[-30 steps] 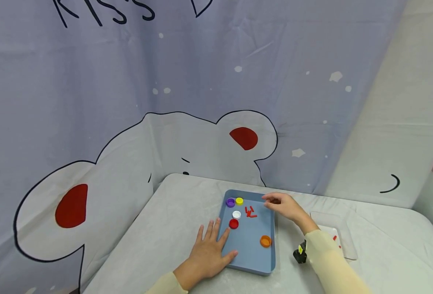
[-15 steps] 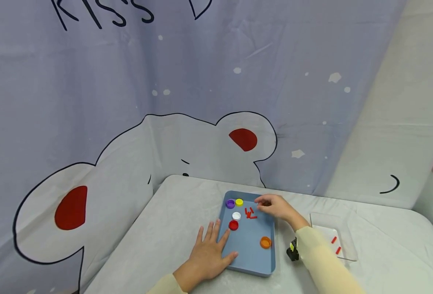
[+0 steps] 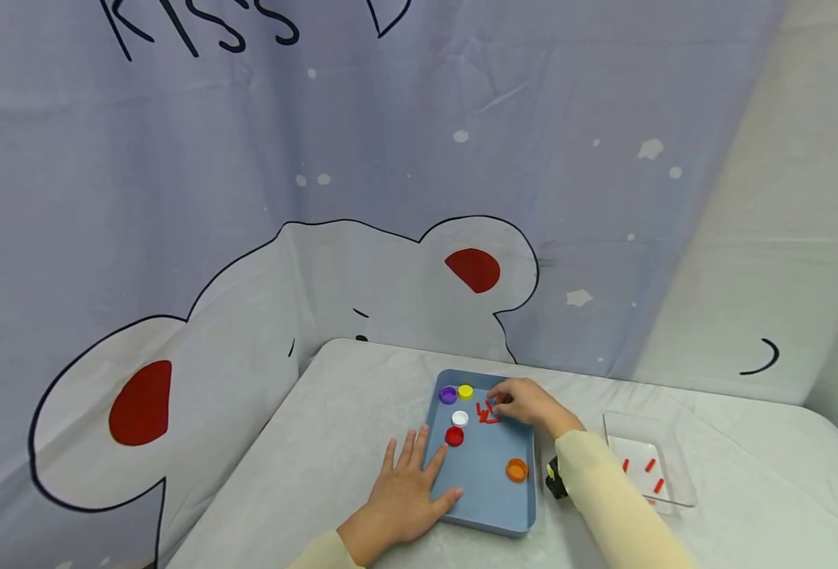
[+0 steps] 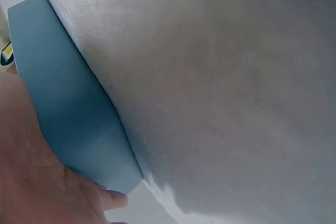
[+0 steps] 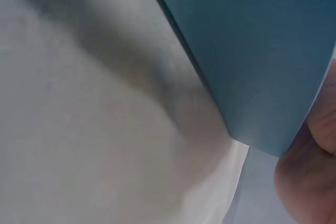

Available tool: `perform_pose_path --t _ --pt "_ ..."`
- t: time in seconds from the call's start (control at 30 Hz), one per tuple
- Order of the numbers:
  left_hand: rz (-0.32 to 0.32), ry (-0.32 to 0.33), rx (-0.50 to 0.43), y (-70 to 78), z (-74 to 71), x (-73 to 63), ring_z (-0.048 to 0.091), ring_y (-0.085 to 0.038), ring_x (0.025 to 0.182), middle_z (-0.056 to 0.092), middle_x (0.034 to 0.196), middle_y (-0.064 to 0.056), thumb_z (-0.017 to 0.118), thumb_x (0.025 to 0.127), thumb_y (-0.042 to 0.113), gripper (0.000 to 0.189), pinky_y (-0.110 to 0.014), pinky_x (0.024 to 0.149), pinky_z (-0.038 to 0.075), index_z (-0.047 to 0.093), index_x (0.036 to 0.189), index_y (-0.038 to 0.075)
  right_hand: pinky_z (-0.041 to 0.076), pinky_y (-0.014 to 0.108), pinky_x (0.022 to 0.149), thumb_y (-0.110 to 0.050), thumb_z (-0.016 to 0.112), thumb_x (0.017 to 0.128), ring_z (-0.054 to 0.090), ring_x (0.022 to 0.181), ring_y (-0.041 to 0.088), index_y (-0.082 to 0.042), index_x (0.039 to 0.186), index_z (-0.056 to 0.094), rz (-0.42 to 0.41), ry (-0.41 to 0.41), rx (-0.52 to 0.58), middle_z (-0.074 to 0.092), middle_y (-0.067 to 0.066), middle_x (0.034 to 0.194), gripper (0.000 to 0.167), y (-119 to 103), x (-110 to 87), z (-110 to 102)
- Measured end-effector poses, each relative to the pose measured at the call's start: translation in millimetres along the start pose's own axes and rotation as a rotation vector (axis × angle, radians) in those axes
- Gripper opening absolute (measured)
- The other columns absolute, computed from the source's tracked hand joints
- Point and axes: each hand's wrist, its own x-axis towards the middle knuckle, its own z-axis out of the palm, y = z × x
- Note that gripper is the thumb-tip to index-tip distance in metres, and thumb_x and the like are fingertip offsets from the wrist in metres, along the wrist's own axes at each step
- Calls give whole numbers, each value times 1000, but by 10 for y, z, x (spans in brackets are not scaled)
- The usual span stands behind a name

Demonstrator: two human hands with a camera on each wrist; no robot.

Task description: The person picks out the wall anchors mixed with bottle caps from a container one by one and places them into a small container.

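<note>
A pair of bare hands working at a shallow, blue-grey rectangular tray (image 3: 486,496). Small red rod-shaped sticks (image 3: 483,416) are lying in a loose, partly crossed cluster in the tray's far half, just right of a white round cap (image 3: 460,419). The right hand (image 3: 527,401) is hovering at the right side of this cluster, thumb and forefinger bending toward each other. Its grip is looking narrow; from where I am standing, I cannot tell whether a stick is sitting between the tips. The left hand (image 3: 406,496) is resting across the tray's left edge, fingers straight and spread wide, holding nothing and apparently steadying the tray. Loose red sticks (image 3: 650,465) are also lying in a clear plastic box (image 3: 678,466), which is standing on the white cloth-covered counter (image 3: 362,395) right of the tray.

Handling: the step in hand seems to be singling out one stick. The fingertips should be pinching across its width, near the middle, and favouring an outer stick, since crossed ones may be dragging their neighbours along. Pressure should be staying light, as so thin a rod could be rolling or slipping out sideways.
</note>
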Motion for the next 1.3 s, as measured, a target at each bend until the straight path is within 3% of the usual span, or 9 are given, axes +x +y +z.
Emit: perform_pose_path --t 0.33,0.6,0.97,1.3 --pt "2 4 9 -4 -2 -2 14 -38 155 16 169 -15 32 97 74 79 -64 120 8 40 157 23 51 35 77 -14 80 87 53 78 14 -6 112 77 25 -19 -105 63 -1 85 26 -67 52 0" --pt "0 7 2 7 -11 -3 14 -38 155 16 169 -16 34 98 73 78 -64 120 8 41 157 22 52 40 85 -16 80 88 55 82 16 -9 113 77 62 -44 -147 62 0 90 27 -118 53 2" --pt "0 6 13 -3 7 3 14 -38 155 15 169 -15 32 97 74 79 -64 120 8 40 157 23 49 36 79 -15 81 87 52 79 15 -10 109 77 31 -35 -157 58 -1 85 22 -115 50 13" --pt "1 0 15 8 -18 -8 15 -38 155 16 169 -15 32 97 74 79 -64 120 8 40 157 22 50 35 78 -16 79 89 52 79 15 -13 110 77 64 -37 -163 58 -1 87 22 -112 49 28"
